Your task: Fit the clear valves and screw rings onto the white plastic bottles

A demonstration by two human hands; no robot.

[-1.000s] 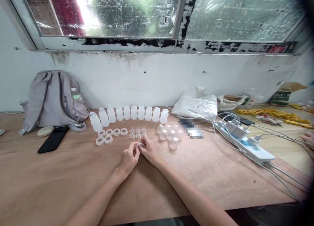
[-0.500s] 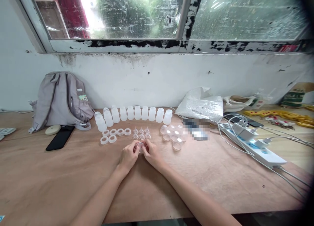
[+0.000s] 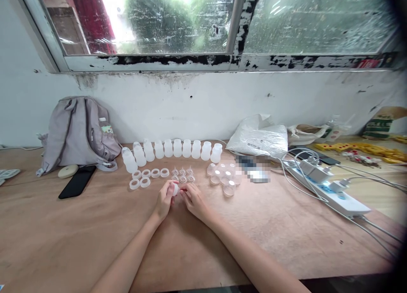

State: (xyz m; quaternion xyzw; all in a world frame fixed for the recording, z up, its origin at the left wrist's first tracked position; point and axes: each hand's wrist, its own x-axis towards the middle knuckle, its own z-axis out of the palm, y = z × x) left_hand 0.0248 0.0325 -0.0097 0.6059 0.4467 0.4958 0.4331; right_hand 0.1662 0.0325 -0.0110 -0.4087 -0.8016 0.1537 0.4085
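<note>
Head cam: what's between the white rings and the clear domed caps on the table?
The small clear pointed pieces, in two rows, lie between the white rings and the clear domed caps. It shows in the head view.

Daylight glares white through the window [image 3: 143, 21], the view's far-right edge blackens, and one patch is pixelated.

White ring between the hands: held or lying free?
Held: the left hand has the white ring in its fingers, the right hand close beside it.
</note>
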